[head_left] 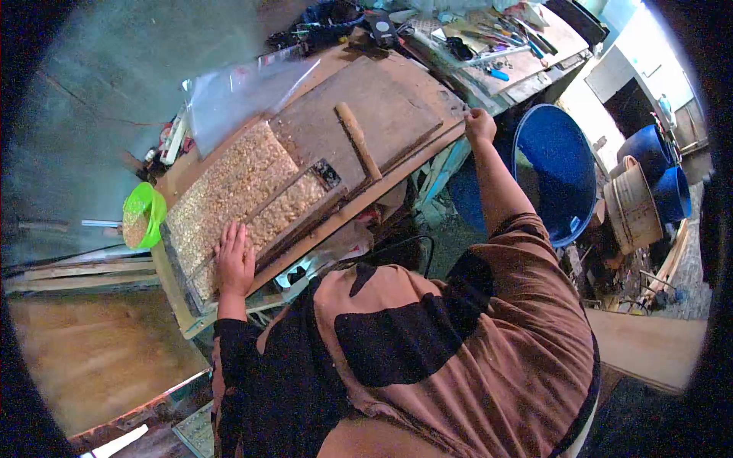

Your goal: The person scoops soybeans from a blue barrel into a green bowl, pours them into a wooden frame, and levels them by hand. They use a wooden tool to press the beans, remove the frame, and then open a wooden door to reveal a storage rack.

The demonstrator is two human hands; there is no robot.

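Observation:
A flat slab of pale, lumpy puffed-grain sweet (229, 175) covers the left part of a wooden board (389, 107). Across it runs a long thin straight strip (284, 200), with a small dark piece (328, 173) at its far end. My left hand (234, 259) lies flat with fingers out, on the strip and slab near the front edge. At the far right corner of the table, my right hand (479, 126) is closed; whatever is in its fingers is hidden. A wooden rolling pin (357, 141) rests on the bare board between my hands.
A green bowl (145, 215) of grain stands at the table's left end. Clear plastic sheets (233, 103) lie along the back. Several tools (527, 38) are spread on a further bench. Right of me stand a large blue barrel (561, 172) and a round tan container (634, 206).

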